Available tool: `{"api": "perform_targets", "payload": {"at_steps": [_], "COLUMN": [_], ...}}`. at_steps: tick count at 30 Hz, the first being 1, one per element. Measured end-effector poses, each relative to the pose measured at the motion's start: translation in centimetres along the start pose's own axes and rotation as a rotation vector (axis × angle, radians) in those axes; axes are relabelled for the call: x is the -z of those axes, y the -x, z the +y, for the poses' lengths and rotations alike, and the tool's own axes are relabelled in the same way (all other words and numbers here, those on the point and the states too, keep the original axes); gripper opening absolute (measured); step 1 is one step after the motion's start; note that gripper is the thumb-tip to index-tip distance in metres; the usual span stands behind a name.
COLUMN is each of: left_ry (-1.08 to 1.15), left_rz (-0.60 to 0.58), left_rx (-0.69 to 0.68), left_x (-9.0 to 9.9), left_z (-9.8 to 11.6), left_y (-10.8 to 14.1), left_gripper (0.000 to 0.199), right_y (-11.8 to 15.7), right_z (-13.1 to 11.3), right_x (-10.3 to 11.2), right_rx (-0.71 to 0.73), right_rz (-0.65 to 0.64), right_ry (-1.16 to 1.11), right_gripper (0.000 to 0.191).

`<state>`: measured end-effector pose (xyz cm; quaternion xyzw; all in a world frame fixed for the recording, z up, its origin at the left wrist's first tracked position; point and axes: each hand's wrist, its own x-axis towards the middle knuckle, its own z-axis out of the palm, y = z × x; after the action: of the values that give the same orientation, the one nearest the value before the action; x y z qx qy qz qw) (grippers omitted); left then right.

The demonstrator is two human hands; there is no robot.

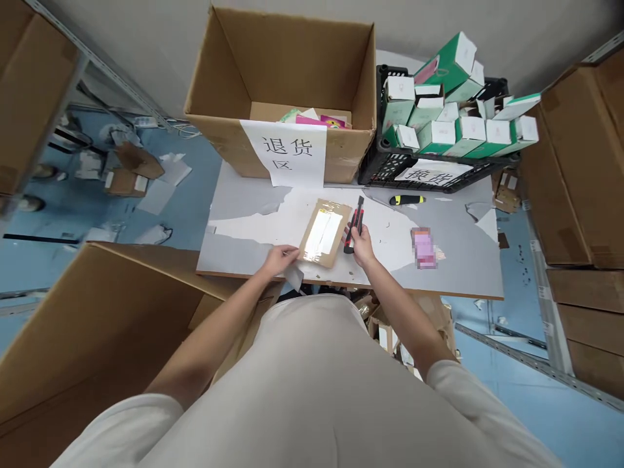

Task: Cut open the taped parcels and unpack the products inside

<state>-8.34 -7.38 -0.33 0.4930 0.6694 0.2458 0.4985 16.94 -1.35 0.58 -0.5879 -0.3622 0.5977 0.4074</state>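
Observation:
A flat brown cardboard parcel (pixel 312 250) with a white label and shiny clear tape lies slightly askew on the worktable. My left hand (pixel 280 259) pinches its lower left corner. Just right of the parcel, my right hand (pixel 361 246) is wrapped round a red and black box cutter (pixel 356 227), which points away from me. Whether its blade is out is too small to tell. The cutter is close beside the parcel's right edge.
Behind stands a large open carton (pixel 292 153) with a paper sign and colourful packs inside. To its right, a black crate (pixel 375 162) holds several green-white boxes. A yellow-black cutter (pixel 407 200) and a pink blurred item (pixel 424 248) lie on the table (pixel 458 260). An open carton (pixel 121 325) stands left.

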Motion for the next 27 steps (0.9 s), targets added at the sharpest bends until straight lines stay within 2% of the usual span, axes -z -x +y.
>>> {"api": "perform_targets", "payload": {"at_steps": [3, 5, 7, 10, 14, 17, 19, 22, 24, 27], "left_ry": [0.079, 0.035, -0.037, -0.129, -0.2, -0.182, -0.13, -0.092, -0.102, -0.125], "left_rz": [0.045, 0.062, 0.053, 0.077, 0.126, 0.029, 0.019, 0.151, 0.222, 0.261], "left_rx": [-0.008, -0.044, -0.088, -0.168, -0.334, -0.375, -0.344, -0.302, -0.278, -0.148], "left_x": [-2.0, -2.2, -1.6, -0.4, 0.4, 0.3, 0.5, 1.3, 2.0, 2.3], "left_z": [-1.2, -1.5, -1.4, -0.2, 3.2, 5.4, 5.6, 3.9, 1.9, -1.0], "left_y": [2.2, 2.4, 1.7, -1.5, -8.3, -12.1, -12.7, -10.2, -6.8, -1.1], "left_gripper": [0.044, 0.042, 0.046, 0.062, 0.073, 0.059, 0.048, 0.038, 0.034, 0.04], "right_y": [-0.5, 0.5, 2.3, 6.2, 11.3, 13.0, 12.7, 10.6, 8.4, 5.1], "right_z": [-0.3, 0.0, 0.5, 1.7, 3.9, 4.8, 4.8, 3.9, 3.1, 2.0], "right_x": [-1.1, -1.2, -0.8, -0.2, -1.0, -2.5, -3.1, -2.9, -2.4, -1.9], "right_rx": [-0.023, -0.026, -0.012, -0.013, -0.139, -0.192, -0.179, -0.106, -0.041, 0.028], "right_rz": [0.011, 0.035, 0.074, 0.175, 0.255, 0.238, 0.258, 0.316, 0.351, 0.336], "right_ry": [0.004, 0.005, 0.028, 0.028, -0.078, -0.253, -0.369, -0.43, -0.408, -0.348], "right_gripper": [0.041, 0.041, 0.04, 0.04, 0.046, 0.048, 0.047, 0.045, 0.043, 0.039]}}
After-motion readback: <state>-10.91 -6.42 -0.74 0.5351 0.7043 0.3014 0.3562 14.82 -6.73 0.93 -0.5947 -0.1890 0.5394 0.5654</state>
